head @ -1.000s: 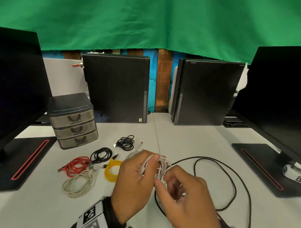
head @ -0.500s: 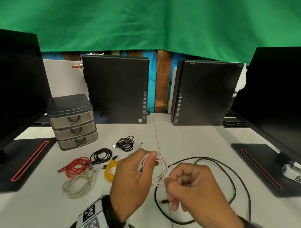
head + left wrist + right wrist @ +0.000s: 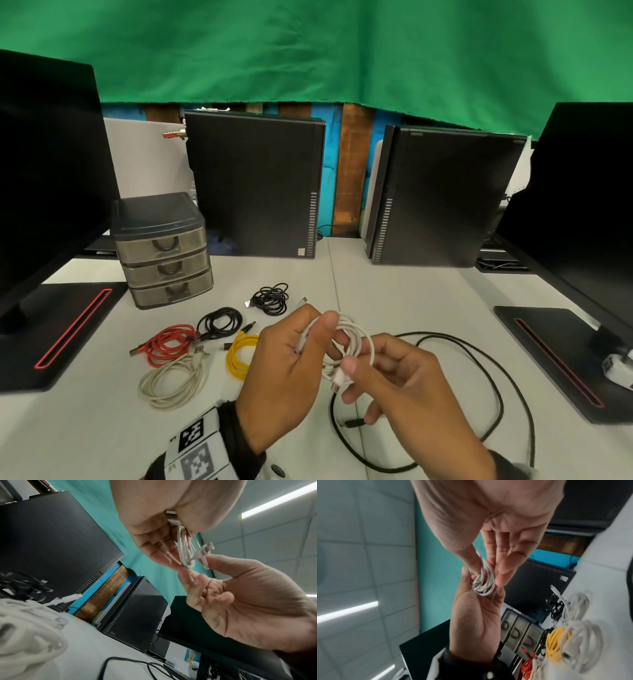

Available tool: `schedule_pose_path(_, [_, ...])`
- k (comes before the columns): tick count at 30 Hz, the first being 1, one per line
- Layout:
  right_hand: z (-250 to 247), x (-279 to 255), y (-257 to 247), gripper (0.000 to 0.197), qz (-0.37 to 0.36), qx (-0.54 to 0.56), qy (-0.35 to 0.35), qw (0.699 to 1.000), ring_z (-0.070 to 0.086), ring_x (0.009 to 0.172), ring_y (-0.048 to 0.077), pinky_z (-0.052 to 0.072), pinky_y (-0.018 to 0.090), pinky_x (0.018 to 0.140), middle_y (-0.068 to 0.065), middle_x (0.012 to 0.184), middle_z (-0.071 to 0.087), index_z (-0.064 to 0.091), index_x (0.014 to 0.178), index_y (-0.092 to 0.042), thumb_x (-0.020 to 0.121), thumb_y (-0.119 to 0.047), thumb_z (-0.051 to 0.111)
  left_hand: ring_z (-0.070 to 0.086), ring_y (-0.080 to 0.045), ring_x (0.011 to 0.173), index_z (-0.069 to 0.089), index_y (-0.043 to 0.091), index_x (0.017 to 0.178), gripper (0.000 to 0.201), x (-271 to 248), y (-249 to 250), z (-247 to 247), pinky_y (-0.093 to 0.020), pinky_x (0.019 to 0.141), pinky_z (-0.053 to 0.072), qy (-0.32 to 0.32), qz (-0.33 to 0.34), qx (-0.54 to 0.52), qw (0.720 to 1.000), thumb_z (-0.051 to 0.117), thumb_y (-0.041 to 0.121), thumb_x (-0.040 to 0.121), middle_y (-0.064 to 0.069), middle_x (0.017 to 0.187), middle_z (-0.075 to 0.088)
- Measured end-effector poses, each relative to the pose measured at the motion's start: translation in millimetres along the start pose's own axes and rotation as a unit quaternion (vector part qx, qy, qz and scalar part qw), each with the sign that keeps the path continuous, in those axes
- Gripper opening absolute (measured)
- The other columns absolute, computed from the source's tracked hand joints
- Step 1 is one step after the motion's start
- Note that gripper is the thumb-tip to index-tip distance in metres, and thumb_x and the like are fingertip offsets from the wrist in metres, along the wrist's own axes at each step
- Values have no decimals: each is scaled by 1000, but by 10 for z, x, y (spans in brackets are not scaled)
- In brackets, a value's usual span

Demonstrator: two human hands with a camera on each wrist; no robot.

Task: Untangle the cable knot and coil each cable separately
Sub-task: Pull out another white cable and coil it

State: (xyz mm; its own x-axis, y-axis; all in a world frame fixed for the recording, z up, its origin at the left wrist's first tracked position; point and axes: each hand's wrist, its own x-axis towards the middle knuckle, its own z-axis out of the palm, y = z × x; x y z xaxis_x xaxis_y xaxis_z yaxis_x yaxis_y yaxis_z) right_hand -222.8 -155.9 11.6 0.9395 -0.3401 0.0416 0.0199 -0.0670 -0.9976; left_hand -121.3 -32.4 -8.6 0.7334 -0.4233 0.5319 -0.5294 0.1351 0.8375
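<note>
Change: 1 s ago the white cable (image 3: 356, 346) is bunched tight between both hands; 0.5 s ago the right fist is pulled away to the right w/ a strand drawn out; now the loops are seen rounder and the plug end is brought back against the coil.
Meaning: last wrap/tuck of this coil is judged to be in hand; coil prob. nearly done, not yet set down.
Left hand (image 3: 287, 370): coil top is pinched betw. thumb and fingers, other fingers curled behind the loops.
Right hand (image 3: 407, 387): plug end is nipped betw. thumb and forefinger at the coil's near side; remaining fingers are held loose, half open.
Cable pos.: held above the table (image 3: 394, 294), near centre, clear of the surface.
Black cable (image 3: 493, 394): 1, uncoiled, lies in big loops on the table, right of and under the hands; judged next to be coiled.
Coils laid down, left side: 5 counted in head view – red (image 3: 168, 344), cream (image 3: 171, 383), yellow (image 3: 239, 356), black (image 3: 219, 322), black farther off (image 3: 270, 298).
White cable on table, behind left hand: its plug (image 3: 68, 599) and loops are seen by the wrist cams; count uncertain.
Other: 1 drawer unit (image 3: 161, 250) w/ 3 drawers, far left.
</note>
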Motion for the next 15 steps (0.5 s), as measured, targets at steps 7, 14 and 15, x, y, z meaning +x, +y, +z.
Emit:
schedule_pose_path(7, [-41, 40, 73, 26, 27, 95, -45, 994, 65, 66, 20, 47, 26, 47, 14, 87, 73, 75, 96, -11, 72, -21, 76, 51, -23, 57, 54, 18, 69, 47, 42, -52, -37, -30, 57, 44, -5, -21, 42, 999, 49, 59, 90, -6, 60, 53])
schedule_pose_path(14, [-82, 56, 55, 44, -32, 138, -130, 981, 64, 55, 18, 47, 23, 44, 13, 80, 72, 77, 89, -12, 60, -41, 93, 43, -13, 44, 51, 16, 57, 46, 94, 100, -59, -21, 43, 37, -110, -203, -89, 969, 52, 51, 86, -7, 54, 46])
schedule_pose_path(15, [-83, 55, 61, 45, -40, 141, -137, 980, 63, 52, 18, 47, 23, 44, 17, 78, 71, 77, 89, -10, 61, -42, 93, 44, -14, 44, 50, 16, 56, 47, 86, 119, -58, -22, 43, 37, -137, -218, -111, 960, 50, 50, 89, -7, 53, 47])
